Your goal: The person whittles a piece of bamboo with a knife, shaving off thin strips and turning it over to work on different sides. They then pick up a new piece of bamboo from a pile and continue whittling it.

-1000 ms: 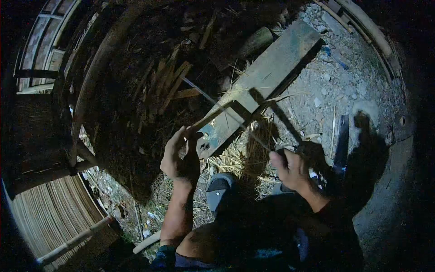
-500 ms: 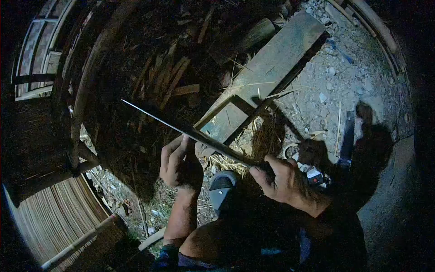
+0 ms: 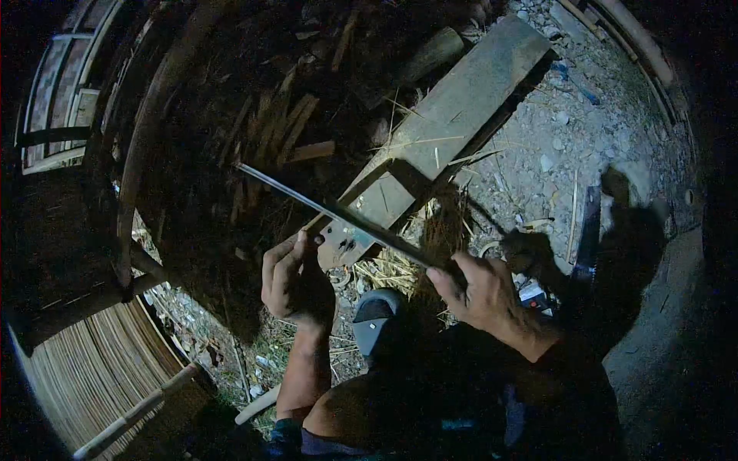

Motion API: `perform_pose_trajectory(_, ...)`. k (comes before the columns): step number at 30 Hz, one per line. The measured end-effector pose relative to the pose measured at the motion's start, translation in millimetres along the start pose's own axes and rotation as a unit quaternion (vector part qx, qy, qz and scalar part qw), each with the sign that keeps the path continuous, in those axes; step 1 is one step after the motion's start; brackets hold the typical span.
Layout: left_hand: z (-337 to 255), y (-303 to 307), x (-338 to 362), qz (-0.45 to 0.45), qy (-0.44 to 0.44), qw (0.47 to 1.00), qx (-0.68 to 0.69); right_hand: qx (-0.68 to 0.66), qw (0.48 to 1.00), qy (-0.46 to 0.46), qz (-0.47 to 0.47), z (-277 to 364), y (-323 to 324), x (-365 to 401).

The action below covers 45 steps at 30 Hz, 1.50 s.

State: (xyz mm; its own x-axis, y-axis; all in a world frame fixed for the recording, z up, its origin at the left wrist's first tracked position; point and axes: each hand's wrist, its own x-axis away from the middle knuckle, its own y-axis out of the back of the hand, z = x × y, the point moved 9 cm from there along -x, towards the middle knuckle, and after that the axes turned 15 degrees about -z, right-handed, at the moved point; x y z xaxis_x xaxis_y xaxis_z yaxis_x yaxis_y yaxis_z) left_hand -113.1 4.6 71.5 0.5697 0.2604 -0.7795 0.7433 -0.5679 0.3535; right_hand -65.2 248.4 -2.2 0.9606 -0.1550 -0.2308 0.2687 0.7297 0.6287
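The right hand point(image 3: 480, 296) is clenched on the handle of a long blade point(image 3: 323, 206). The blade slants up and left across the near end of a plank point(image 3: 453, 115) that lies on the stony ground point(image 3: 553, 154). The left hand point(image 3: 296, 280) is curled just beside that plank end, close under the blade. It is too dark to tell whether its fingers point(image 3: 278, 265) grip anything. A shoe point(image 3: 373, 315) sits between the hands. In this poor light, I judge the blade could glance off the wood towards the left fingers or the foot.
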Motion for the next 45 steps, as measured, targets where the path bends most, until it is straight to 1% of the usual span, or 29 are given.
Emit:
perform_pose_trajectory(2, -3, -2, 0, 0.008, -0.004, 1.0, 0.001, -0.028, 0.995, -0.025, 0.088, 0, -5, -2)
perform_pose_trajectory(3, -7, -4, -2, 0.01, -0.013, 1.0, 0.006, -0.026, 0.996, -0.025, 0.087, -7, -9, -6)
perform_pose_trajectory(5, -7, -3, -3, 0.01, -0.014, 1.0, 0.004, 0.063, 0.987, -0.116, 0.097, -47, -21, -7)
perform_pose_trajectory(6, -6, -4, -4, 0.011, -0.015, 1.0, -0.001, 0.065, 0.987, -0.115, 0.093, -48, -18, -7)
perform_pose_trajectory(8, -9, -7, -6, 0.017, -0.012, 1.0, -0.002, -0.002, 0.996, -0.087, 0.011, -40, -5, -7)
perform_pose_trajectory(10, -10, -8, -3, 0.028, -0.008, 1.0, -0.003, 0.013, 0.997, -0.069, 0.018, -43, -4, 0)
perform_pose_trajectory(12, 5, -7, -4, -0.005, 0.074, 0.996, 0.053, 0.027, 0.988, -0.151, 0.026, -73, -12, 7)
perform_pose_trajectory(13, -7, -7, -9, 0.017, -0.004, 1.0, -0.022, 0.083, 0.982, -0.168, 0.032, -83, -14, 8)
perform_pose_trajectory(16, -12, -10, -10, 0.049, -0.016, 0.998, 0.022, 0.065, 0.985, -0.156, 0.021, -75, -6, 1)
perform_pose_trajectory(17, -12, -10, -10, 0.051, -0.018, 0.998, 0.024, 0.088, 0.976, -0.188, 0.066, -81, -9, 6)
perform_pose_trajectory(20, -2, -9, -12, 0.034, 0.015, 0.999, 0.005, 0.087, 0.981, -0.168, 0.052, -78, -8, 10)
perform_pose_trajectory(22, -6, -7, -13, 0.018, -0.027, 0.999, -0.031, 0.101, 0.981, -0.157, 0.05, -81, -4, 16)
perform_pose_trajectory(23, 2, -5, -11, -0.007, 0.032, 0.999, -0.002, 0.116, 0.982, -0.144, 0.044, -83, 0, 16)
perform_pose_trajectory(24, 7, -3, -7, -0.009, 0.032, 0.999, 0.0, 0.117, 0.982, -0.143, 0.042, -86, 1, 16)
perform_pose_trajectory(26, 22, 2, -1, -0.007, 0.065, 0.997, 0.036, 0.108, 0.975, -0.184, 0.056, -100, -3, 19)
perform_pose_trajectory(27, 21, 2, 0, -0.003, 0.066, 0.997, 0.035, 0.139, 0.97, -0.182, 0.082, -86, 2, 13)
perform_pose_trajectory(28, 13, 2, 0, -0.007, 0.037, 0.998, 0.058, 0.139, 0.969, -0.188, 0.083, -77, 5, 13)
perform_pose_trajectory(29, 4, 1, -1, -0.015, 0.007, 0.996, 0.083, 0.09, 0.983, -0.14, 0.077, -61, 7, 7)
perform_pose_trajectory(30, 1, -1, 0, -0.012, 0.009, 0.996, 0.084, 0.041, 0.992, -0.093, 0.071, -41, 11, 2)
perform_pose_trajectory(31, -7, -2, 0, -0.012, -0.016, 0.994, 0.104, 0.054, 0.982, -0.107, 0.147, -23, 11, -1)
perform_pose_trajectory(32, -15, -2, 0, -0.013, -0.043, 0.991, 0.123, 0.055, 0.982, -0.11, 0.147, -16, 12, -4)
perform_pose_trajectory(34, -17, -2, 0, -0.005, -0.037, 0.992, 0.117, -0.035, 0.989, -0.068, 0.128, 4, 13, -10)
perform_pose_trajectory(36, -24, -3, 1, 0.023, -0.088, 0.992, 0.088, -0.043, 0.992, -0.049, 0.107, 5, 10, -12)
perform_pose_trajectory(37, -25, -3, -1, 0.013, -0.039, 0.995, 0.09, -0.022, 0.99, -0.063, 0.121, 2, 7, -13)
perform_pose_trajectory(38, -23, -2, -1, 0.012, -0.038, 0.995, 0.087, -0.001, 0.988, -0.077, 0.136, -1, 5, -13)
perform_pose_trajectory(39, -23, -1, -1, 0.021, -0.053, 0.995, 0.082, 0.019, 0.989, -0.051, 0.135, 4, 9, -12)
perform_pose_trajectory(40, -24, -3, 0, 0.031, -0.069, 0.994, 0.079, 0.019, 0.989, -0.055, 0.134, 1, 9, -10)
perform_pose_trajectory(43, -33, -8, 0, 0.042, -0.09, 0.992, 0.073, -0.025, 0.994, -0.029, 0.101, -8, 11, -10)
perform_pose_trajectory(45, -33, -9, 1, 0.04, -0.065, 0.993, 0.094, 0.075, 0.981, -0.112, 0.143, -48, -6, -6)
